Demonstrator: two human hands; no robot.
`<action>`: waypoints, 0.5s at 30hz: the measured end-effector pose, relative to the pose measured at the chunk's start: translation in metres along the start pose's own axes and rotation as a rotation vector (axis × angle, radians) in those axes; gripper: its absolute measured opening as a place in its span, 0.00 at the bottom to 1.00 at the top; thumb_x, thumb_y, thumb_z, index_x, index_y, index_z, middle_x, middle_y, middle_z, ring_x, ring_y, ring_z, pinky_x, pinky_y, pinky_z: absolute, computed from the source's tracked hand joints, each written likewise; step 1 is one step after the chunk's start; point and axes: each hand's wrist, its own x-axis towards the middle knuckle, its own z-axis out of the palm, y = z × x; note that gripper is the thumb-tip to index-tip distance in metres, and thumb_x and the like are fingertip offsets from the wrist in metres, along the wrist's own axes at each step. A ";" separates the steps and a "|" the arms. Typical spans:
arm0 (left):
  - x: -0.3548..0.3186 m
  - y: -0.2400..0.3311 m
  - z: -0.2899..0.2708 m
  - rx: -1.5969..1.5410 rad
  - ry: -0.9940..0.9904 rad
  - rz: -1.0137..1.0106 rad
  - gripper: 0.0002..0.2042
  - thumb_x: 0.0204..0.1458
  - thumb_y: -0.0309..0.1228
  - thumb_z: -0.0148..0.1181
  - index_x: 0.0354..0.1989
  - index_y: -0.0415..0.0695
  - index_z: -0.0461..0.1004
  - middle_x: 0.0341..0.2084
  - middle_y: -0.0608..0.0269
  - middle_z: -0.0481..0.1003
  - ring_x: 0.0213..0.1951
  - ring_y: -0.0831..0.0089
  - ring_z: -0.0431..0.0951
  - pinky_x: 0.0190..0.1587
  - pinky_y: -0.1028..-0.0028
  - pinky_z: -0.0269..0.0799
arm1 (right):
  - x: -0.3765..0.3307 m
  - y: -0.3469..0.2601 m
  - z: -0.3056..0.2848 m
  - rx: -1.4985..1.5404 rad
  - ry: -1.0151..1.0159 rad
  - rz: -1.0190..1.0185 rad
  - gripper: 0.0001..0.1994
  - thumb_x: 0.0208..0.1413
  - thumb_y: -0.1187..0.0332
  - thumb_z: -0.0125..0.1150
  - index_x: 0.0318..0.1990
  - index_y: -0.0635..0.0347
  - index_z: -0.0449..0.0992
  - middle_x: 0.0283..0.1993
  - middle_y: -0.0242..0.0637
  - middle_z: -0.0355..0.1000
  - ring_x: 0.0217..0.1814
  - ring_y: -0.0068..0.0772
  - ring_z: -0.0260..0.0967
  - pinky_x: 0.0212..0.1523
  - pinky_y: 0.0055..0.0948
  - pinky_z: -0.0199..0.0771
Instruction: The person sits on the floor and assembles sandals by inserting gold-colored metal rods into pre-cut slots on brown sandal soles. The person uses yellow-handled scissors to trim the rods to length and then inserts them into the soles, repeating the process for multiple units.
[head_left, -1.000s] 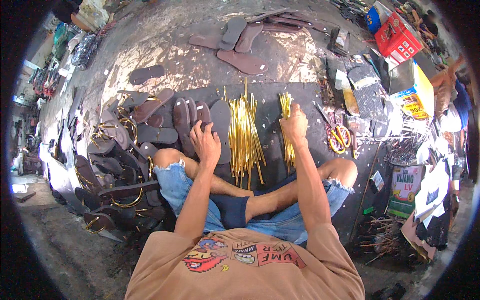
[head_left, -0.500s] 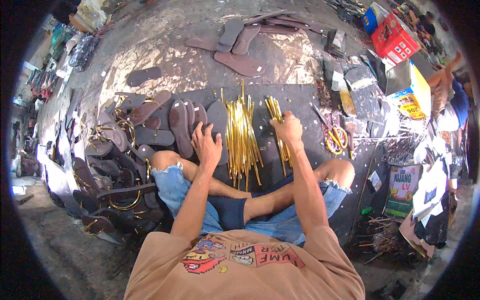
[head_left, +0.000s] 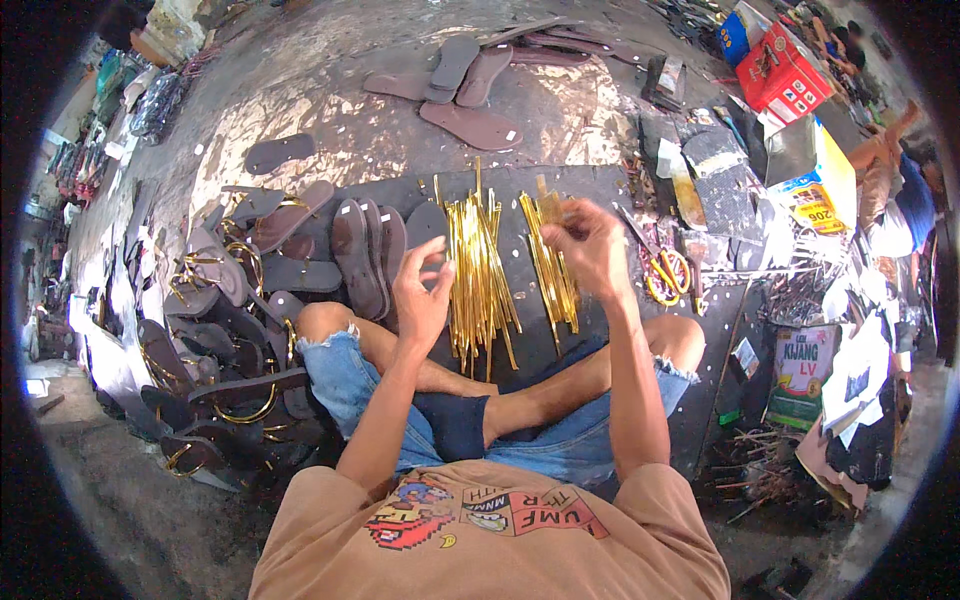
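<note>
My left hand hovers at the left edge of a large bundle of gold strips, over a dark grey sandal sole. Its fingers are apart and nothing shows between them. Several brown sandal soles stand in a row just left of it. On the right, my right hand is raised beside a smaller bundle of gold strips, fingers curled together. A blurred brownish-gold piece shows at its fingertips, too smeared to name. Both bundles lie on a black work mat in front of my crossed legs.
Finished-looking sandals with gold straps pile up at the left. More soles lie beyond the mat. Yellow-handled scissors rest at the right, near a green-and-white can and a red box. A person's bare leg shows far right.
My left hand has lifted off the brown soles and moved slightly right, thumb and finger parting. The right hand has risen from the smaller bundle and turned, with a blurred piece at its fingertips.
</note>
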 end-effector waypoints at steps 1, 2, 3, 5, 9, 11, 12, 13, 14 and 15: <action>0.003 0.024 -0.001 -0.266 -0.082 -0.105 0.22 0.64 0.27 0.65 0.67 0.43 0.73 0.55 0.53 0.80 0.53 0.64 0.81 0.55 0.66 0.76 | -0.009 0.003 0.007 0.059 -0.080 0.001 0.16 0.57 0.70 0.78 0.50 0.67 0.84 0.40 0.42 0.86 0.41 0.26 0.81 0.45 0.33 0.82; 0.008 0.046 -0.001 -0.534 -0.163 -0.207 0.22 0.66 0.27 0.65 0.68 0.42 0.73 0.54 0.54 0.81 0.51 0.68 0.82 0.52 0.69 0.78 | -0.017 0.005 0.014 0.117 -0.159 -0.002 0.16 0.57 0.73 0.78 0.51 0.67 0.83 0.39 0.39 0.86 0.40 0.23 0.80 0.44 0.31 0.81; 0.015 0.065 -0.002 -0.615 -0.202 -0.233 0.23 0.68 0.28 0.64 0.70 0.40 0.71 0.53 0.56 0.81 0.48 0.72 0.81 0.48 0.72 0.78 | -0.024 0.004 0.019 0.147 -0.177 0.016 0.16 0.58 0.70 0.78 0.51 0.67 0.84 0.37 0.36 0.85 0.38 0.23 0.78 0.43 0.31 0.81; 0.023 0.077 0.008 -0.752 -0.192 -0.238 0.22 0.66 0.27 0.67 0.68 0.39 0.74 0.46 0.58 0.82 0.39 0.81 0.78 0.36 0.78 0.74 | -0.030 0.000 0.028 0.187 -0.246 0.070 0.14 0.59 0.70 0.77 0.50 0.67 0.83 0.36 0.36 0.85 0.38 0.22 0.78 0.41 0.32 0.80; 0.036 0.051 0.031 -0.618 -0.070 -0.317 0.12 0.64 0.28 0.70 0.52 0.35 0.85 0.34 0.65 0.84 0.31 0.84 0.77 0.32 0.80 0.72 | -0.031 0.000 0.037 0.001 -0.206 0.044 0.11 0.67 0.68 0.68 0.49 0.67 0.82 0.35 0.43 0.85 0.36 0.35 0.83 0.41 0.41 0.81; 0.045 0.039 0.035 -0.694 0.014 -0.401 0.11 0.65 0.28 0.69 0.51 0.37 0.85 0.37 0.65 0.84 0.32 0.84 0.78 0.33 0.80 0.72 | -0.022 0.013 0.035 -0.263 -0.049 -0.010 0.11 0.70 0.67 0.62 0.50 0.66 0.82 0.37 0.48 0.84 0.38 0.48 0.83 0.43 0.46 0.81; 0.046 0.033 0.035 -0.732 0.058 -0.445 0.10 0.65 0.28 0.69 0.51 0.38 0.85 0.38 0.64 0.85 0.33 0.83 0.78 0.33 0.80 0.73 | -0.017 0.026 0.033 -0.396 0.027 -0.037 0.12 0.72 0.66 0.59 0.50 0.66 0.82 0.38 0.51 0.84 0.39 0.55 0.84 0.44 0.49 0.81; 0.049 0.035 0.030 -0.715 0.074 -0.446 0.10 0.64 0.27 0.69 0.50 0.38 0.85 0.39 0.63 0.85 0.34 0.82 0.80 0.35 0.79 0.76 | -0.014 0.054 0.025 -0.436 0.100 -0.217 0.13 0.72 0.67 0.54 0.50 0.64 0.82 0.40 0.53 0.83 0.43 0.67 0.81 0.47 0.53 0.81; 0.048 0.018 0.026 -0.745 0.074 -0.352 0.10 0.64 0.27 0.69 0.51 0.38 0.85 0.38 0.62 0.85 0.35 0.81 0.82 0.37 0.77 0.79 | -0.011 0.087 0.015 -0.528 0.113 -0.308 0.12 0.70 0.70 0.54 0.52 0.63 0.83 0.40 0.54 0.83 0.43 0.61 0.83 0.48 0.51 0.81; 0.044 0.017 0.020 -0.727 0.085 -0.310 0.10 0.63 0.27 0.70 0.51 0.38 0.85 0.38 0.62 0.85 0.35 0.80 0.82 0.38 0.76 0.80 | -0.012 0.091 0.009 -0.305 0.116 -0.074 0.13 0.69 0.71 0.54 0.53 0.63 0.82 0.40 0.54 0.83 0.44 0.59 0.83 0.49 0.51 0.81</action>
